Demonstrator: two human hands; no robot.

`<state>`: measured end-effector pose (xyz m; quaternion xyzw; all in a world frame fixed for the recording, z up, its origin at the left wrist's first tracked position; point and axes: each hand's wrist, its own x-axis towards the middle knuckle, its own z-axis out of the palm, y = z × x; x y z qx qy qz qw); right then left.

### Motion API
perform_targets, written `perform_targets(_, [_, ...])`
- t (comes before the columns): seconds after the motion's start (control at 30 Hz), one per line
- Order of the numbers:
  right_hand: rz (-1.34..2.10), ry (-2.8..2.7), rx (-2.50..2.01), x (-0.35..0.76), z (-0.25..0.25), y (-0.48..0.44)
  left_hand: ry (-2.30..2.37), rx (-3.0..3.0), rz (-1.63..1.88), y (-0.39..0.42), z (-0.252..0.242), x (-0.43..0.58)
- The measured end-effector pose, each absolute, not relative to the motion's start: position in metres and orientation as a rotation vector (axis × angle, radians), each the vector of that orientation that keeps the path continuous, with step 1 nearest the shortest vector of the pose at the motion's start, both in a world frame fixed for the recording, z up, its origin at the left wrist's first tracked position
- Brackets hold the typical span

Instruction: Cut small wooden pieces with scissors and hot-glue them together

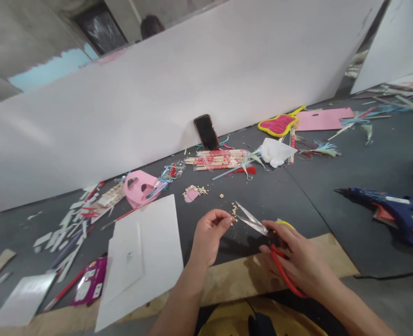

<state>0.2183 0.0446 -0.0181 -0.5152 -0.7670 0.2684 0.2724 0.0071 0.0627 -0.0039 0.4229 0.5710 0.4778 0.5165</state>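
Observation:
My right hand [294,252] grips a pair of scissors [252,220] with red handles, its blades spread apart and pointing left. Close to the blade tips, the thumb and forefinger of my left hand [211,233] pinch together on something small that I cannot make out clearly. Small pale bead-like pieces [233,211] lie on the table by the blades and fingertips. Farther back, more such pieces surround a small pink card piece [192,195], and one little flower-shaped cluster [221,196] sits apart to its right.
White paper sheets [157,233] lie at left, near a purple packet [90,282]. A blue glue gun [388,210] rests at right, its cable trailing. Behind are a phone [206,132], bundled sticks [220,159], white tissue [275,151] and pink cutouts [138,186]. A white partition [157,93] stands behind.

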Motion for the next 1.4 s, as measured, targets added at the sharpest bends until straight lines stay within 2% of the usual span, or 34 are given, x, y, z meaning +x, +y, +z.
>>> perform_targets(0.17, [0.675, -2.182, -1.302, 0.206, -0.015, 0.044, 1.175, 0.761, 1.296, 0.055, -0.001, 0.012])
perform_targets(0.4, [0.499, -2.295, -1.289, 0.197, -0.012, 0.041, 1.167, 0.740, 1.350, 0.049, 0.005, 0.010])
perform_targets(0.73, [0.803, -2.174, -1.265, 0.191, -0.009, 0.034, 1.269, 0.868, 1.415, 0.042, 0.007, 0.010])
perform_targets(1.4, [0.687, -2.261, -1.218, 0.184, 0.003, 0.024, 1.284, 1.271, 1.881, 0.030, -0.008, 0.014])
